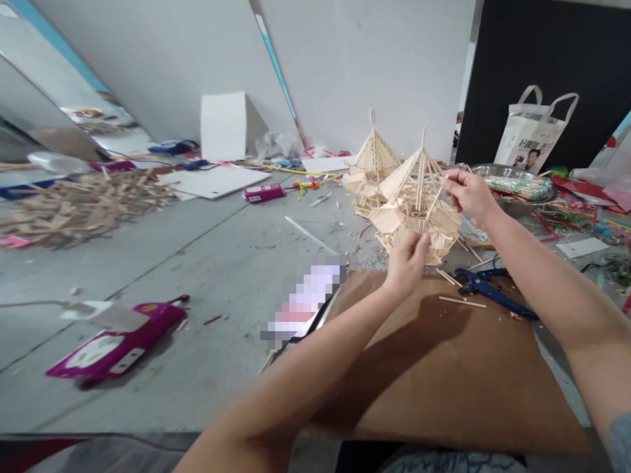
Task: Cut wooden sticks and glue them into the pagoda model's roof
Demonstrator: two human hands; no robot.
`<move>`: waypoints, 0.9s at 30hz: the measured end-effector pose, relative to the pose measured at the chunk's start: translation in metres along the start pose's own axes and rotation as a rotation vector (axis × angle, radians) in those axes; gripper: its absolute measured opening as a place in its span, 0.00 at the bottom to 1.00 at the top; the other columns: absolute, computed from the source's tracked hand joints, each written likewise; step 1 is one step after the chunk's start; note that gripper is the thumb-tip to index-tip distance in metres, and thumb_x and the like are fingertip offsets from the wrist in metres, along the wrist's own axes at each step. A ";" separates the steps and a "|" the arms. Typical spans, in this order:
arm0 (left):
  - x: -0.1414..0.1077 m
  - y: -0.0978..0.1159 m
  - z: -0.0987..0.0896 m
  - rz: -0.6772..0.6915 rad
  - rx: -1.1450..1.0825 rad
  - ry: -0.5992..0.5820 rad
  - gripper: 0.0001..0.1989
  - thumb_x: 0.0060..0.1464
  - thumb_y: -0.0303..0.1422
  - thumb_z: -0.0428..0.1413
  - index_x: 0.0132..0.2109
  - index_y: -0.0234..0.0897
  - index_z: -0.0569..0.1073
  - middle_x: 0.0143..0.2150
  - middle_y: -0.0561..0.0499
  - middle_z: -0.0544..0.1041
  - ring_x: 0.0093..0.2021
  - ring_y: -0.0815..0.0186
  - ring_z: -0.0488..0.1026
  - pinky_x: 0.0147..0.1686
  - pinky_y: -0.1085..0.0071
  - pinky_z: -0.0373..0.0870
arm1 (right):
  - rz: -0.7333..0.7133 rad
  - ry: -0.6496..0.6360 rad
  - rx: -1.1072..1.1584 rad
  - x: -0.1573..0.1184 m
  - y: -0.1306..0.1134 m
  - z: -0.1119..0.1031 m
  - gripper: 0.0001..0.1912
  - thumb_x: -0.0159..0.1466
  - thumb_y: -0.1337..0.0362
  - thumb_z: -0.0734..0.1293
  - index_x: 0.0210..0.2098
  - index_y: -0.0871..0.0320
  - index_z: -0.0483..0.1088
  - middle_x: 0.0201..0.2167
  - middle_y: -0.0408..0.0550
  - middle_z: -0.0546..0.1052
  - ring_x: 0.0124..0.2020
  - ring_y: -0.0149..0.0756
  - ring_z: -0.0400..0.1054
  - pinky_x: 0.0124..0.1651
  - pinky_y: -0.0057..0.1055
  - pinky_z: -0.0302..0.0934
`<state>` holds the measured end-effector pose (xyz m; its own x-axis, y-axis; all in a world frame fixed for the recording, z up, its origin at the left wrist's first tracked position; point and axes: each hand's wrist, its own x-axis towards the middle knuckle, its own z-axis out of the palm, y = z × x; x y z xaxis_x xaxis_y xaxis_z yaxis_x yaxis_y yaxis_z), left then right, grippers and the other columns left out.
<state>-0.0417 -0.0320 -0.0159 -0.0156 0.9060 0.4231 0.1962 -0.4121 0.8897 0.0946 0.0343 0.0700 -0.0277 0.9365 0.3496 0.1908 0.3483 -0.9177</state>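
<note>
While my right hand (468, 192) is pinching a stick (434, 203), my left hand (407, 258), grip unclear, is touching the model (413, 226) at six o'clock

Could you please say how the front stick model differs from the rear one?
The front stick model has gaps in its roof; the roof of the rear stick model looks filled. The right hand is at the front model; the rear model stands behind, partly hidden. Both are pale, with pointed roofs.

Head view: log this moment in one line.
left hand: at lower tier of front stick model | right hand: at its roof | second model: behind | blue pliers: at edge of cardboard
</note>
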 end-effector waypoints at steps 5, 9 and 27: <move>0.018 0.011 0.010 -0.342 -0.494 0.164 0.11 0.47 0.40 0.52 0.31 0.37 0.62 0.23 0.60 0.63 0.11 0.80 0.52 0.13 0.77 0.46 | 0.034 0.008 -0.101 0.018 -0.011 0.006 0.06 0.56 0.67 0.65 0.25 0.61 0.64 0.19 0.40 0.64 0.15 0.21 0.56 0.12 0.19 0.49; 0.028 0.017 0.017 -0.418 -0.671 0.149 0.11 0.43 0.37 0.56 0.31 0.36 0.64 0.22 0.61 0.63 0.10 0.80 0.53 0.11 0.77 0.44 | 0.077 -0.014 -0.153 0.026 -0.015 0.011 0.05 0.57 0.68 0.64 0.25 0.61 0.64 0.23 0.43 0.68 0.15 0.22 0.58 0.12 0.21 0.49; 0.052 0.011 0.022 -0.475 -0.947 0.072 0.17 0.36 0.36 0.61 0.25 0.37 0.59 0.14 0.63 0.58 0.10 0.80 0.49 0.11 0.78 0.42 | 0.028 -0.011 -0.076 0.034 -0.006 0.019 0.09 0.54 0.69 0.66 0.27 0.58 0.59 0.20 0.38 0.70 0.09 0.21 0.55 0.11 0.22 0.45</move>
<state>-0.0187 0.0124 0.0118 0.0461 0.9987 -0.0214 -0.6881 0.0473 0.7241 0.0736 0.0652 0.0840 -0.0324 0.9462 0.3219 0.2656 0.3186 -0.9099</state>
